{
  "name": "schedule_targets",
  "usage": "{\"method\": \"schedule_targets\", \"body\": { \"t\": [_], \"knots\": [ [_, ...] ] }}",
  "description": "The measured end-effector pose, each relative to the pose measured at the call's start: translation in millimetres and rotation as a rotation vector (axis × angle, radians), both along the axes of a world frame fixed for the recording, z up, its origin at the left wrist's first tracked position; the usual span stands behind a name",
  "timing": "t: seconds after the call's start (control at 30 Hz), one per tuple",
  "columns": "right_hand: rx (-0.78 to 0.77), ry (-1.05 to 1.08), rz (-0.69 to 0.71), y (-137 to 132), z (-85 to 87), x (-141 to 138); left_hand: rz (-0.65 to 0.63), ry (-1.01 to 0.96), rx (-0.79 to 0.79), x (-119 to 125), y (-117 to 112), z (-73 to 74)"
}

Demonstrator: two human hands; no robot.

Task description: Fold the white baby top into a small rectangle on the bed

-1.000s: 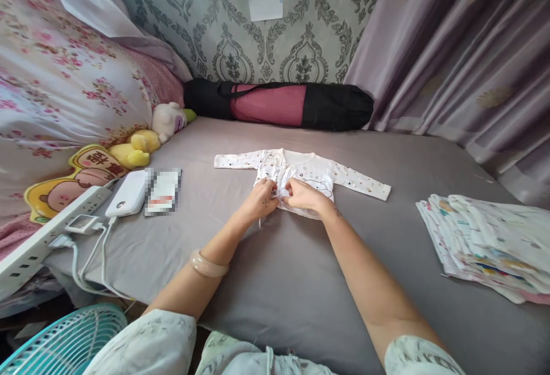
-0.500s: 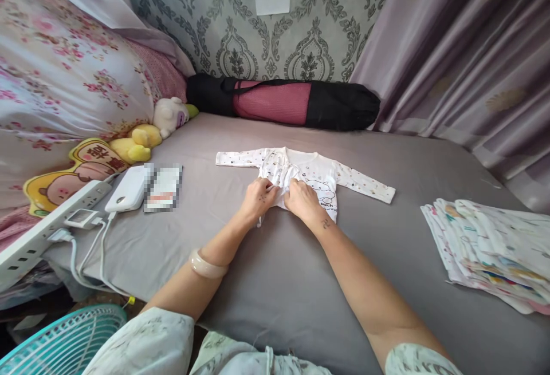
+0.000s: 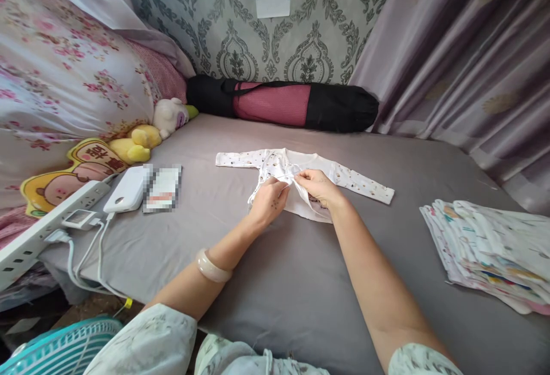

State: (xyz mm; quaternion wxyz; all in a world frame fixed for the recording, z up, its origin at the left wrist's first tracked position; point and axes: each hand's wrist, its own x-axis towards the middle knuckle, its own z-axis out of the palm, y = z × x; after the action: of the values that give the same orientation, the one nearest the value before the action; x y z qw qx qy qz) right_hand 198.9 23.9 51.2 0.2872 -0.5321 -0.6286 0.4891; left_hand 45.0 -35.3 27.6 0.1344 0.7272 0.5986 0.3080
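Observation:
A small white long-sleeved baby shirt (image 3: pixel 344 176) with tiny prints lies flat on the grey bed sheet (image 3: pixel 301 266), sleeves spread to both sides. My left hand (image 3: pixel 268 202) and my right hand (image 3: pixel 315 186) meet over its front, each pinching a thin white tie string of the shirt. The strings are pulled taut between my fingers, just above the fabric. A pale bangle (image 3: pixel 212 266) circles my left wrist.
A stack of folded printed cloths (image 3: pixel 490 252) lies at the right. At the left are a white power bank (image 3: pixel 125 189), a power strip (image 3: pixel 47 220) with cables, plush toys (image 3: pixel 141 140) and floral bedding. A black-and-pink roll bag (image 3: pixel 283 103) lies along the wall. A teal fan (image 3: pixel 64 349) stands bottom left.
My hands have lifted from the lower hem to the shirt's front and now hold the tie strings apart. The shirt's lower edge has shifted slightly.

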Motion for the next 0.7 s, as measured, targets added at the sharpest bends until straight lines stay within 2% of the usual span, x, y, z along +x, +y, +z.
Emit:
{"method": "schedule_targets", "body": {
  "t": [0.13,0.33,0.43,0.57,0.7],
  "knots": [
    [0.044,0.029,-0.013,0,-0.3,-3,-0.1,0.093,-0.047,11,-1,-2.3],
    [0.067,-0.014,-0.035,-2,-0.4,-7,-0.164,0.142,-0.042,17,4,-19.8],
    [0.07,-0.011,-0.054,-4,-0.1,-10,-0.192,0.141,-0.023,17,6,-24.1],
    [0.098,0.04,-0.074,-3,-4.5,-14,-0.25,0.195,-0.013,18,-3,-15.9],
    [0.124,0.026,-0.054,-3,-11.3,-18,-0.308,0.402,-0.056,27,-25,-1.3]
  ]
}}
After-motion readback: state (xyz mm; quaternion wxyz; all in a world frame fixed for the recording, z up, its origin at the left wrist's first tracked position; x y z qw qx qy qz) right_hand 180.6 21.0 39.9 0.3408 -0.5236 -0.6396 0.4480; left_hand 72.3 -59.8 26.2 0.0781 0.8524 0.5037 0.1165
